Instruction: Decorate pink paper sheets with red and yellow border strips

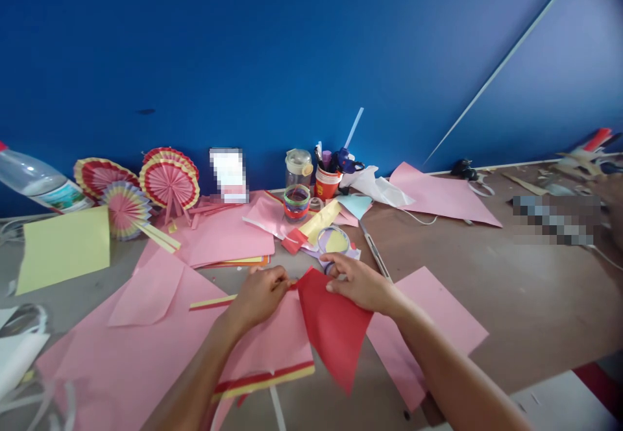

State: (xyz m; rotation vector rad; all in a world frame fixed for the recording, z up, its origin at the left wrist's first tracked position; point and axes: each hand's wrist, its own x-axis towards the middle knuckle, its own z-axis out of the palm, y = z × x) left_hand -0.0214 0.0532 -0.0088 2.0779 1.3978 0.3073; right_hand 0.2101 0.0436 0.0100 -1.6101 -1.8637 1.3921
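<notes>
My left hand point(265, 293) is closed, its fingertips pinched at the upper left edge of a sheet of red paper point(335, 330). The thumb of my right hand point(360, 283) lies over the top edge of the same sheet, with the index finger stretched out beyond it; the other fingers are partly hidden. The red paper slants down toward me, its lower corner slightly blurred. Under my left hand lies a pleated pink paper piece point(277, 333) with red and yellow edges. A clear tape roll point(333, 241) lies just beyond my right fingertips.
Pink sheets point(117, 366) cover the left side, and another pink sheet point(428, 307) lies right. A utility knife point(374, 249) lies beyond my right hand. Behind stand paper fans point(169, 181), a bottle point(298, 181) and a red cup point(327, 183) of tools. Another person's hand point(610, 197) is far right.
</notes>
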